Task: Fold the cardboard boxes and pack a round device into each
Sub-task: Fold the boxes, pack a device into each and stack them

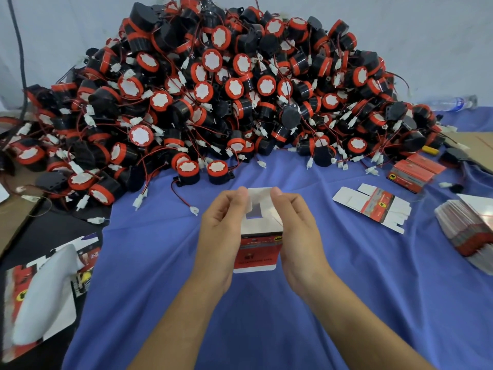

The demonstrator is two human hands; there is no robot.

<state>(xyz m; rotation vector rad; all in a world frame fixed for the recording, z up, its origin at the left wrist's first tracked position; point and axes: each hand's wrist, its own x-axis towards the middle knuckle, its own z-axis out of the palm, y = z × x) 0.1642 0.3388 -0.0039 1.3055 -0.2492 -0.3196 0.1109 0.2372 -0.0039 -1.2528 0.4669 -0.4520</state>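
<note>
Both my hands hold one small red and white cardboard box (258, 247) above the blue cloth. My left hand (221, 236) grips its left side, and my right hand (298, 236) grips its right side. Both thumbs press on the white top flaps, with a small dark opening between them. Behind the box lies a big heap of round black and red devices (213, 89) with red wires and white plugs. Two such devices (202, 170) stand nearest, just beyond my fingers.
A flat unfolded box (373, 206) lies to the right, a stack of flat boxes (469, 231) at the right edge, folded red boxes (413, 173) behind them. A water bottle (453, 102) lies far right. Packaging with a white bag (42, 295) sits at the left.
</note>
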